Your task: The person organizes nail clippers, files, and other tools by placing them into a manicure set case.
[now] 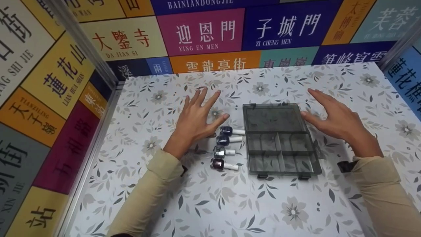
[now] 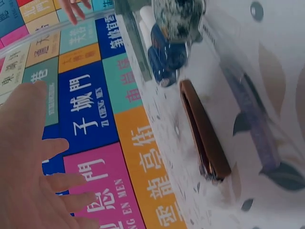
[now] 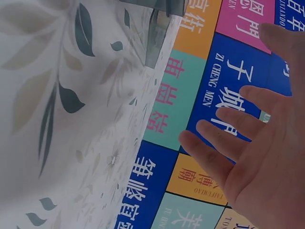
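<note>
Our left hand (image 1: 195, 120) and right hand (image 1: 340, 117) are both free, fingers spread, grasping nothing. The left is nearest four nail-polish bottles (image 1: 223, 141), lying on their sides in a column; the right hangs just beside the open, translucent gray compartment case (image 1: 280, 152), which sits right of the bottles. To handle the bottles well, we'd pinch each by its body rather than trust the white caps (image 1: 231, 167), since glass may roll. Our left wrist view plainly shows a brown stapler (image 2: 205, 129) and purple pen (image 2: 257, 129) that the head view hardly reveals.
</note>
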`<state>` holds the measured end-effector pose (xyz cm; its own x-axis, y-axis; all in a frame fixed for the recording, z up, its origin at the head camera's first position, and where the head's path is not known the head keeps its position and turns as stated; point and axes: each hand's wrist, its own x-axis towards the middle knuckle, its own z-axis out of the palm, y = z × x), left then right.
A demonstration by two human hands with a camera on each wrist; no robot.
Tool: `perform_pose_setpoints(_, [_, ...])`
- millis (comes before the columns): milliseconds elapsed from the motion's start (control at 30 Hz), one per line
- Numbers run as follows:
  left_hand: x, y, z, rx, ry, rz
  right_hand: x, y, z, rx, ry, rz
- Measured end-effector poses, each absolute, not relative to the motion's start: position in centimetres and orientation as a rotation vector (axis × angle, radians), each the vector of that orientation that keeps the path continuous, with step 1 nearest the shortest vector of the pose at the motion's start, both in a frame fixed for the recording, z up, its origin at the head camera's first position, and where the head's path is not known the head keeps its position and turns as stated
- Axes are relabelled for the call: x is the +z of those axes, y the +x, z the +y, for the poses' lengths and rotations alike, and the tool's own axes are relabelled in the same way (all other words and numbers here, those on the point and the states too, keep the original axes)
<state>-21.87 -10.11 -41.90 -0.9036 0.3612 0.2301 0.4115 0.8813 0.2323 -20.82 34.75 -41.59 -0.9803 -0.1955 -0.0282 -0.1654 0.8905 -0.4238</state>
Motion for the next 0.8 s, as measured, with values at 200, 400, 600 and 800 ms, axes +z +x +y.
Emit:
perform_pose_setpoints(200, [-42.4, -21.3, -9.4, -0.452, -0.652, -2.854, -42.3, -19.7, 34.9, -0.659, -0.311, 3.003])
perform_pose_setpoints(400, [-42.9, -21.2, -9.0, -0.519, -0.671, -2.829, -43.0, -18.8, 35.0, -0.675, -0.288, 3.003])
perform_pose_setpoints(600, [-43.6, -21.2, -8.7, -0.544, -0.679, -2.826, -43.7, -18.4, 35.0, -0.677, -0.305, 3.021])
perform_pose_setpoints(800, [-44.3, -21.2, -8.5, -0.624, -0.661, -2.85, -44.3, -18.0, 34.9, -0.648, -0.311, 3.022])
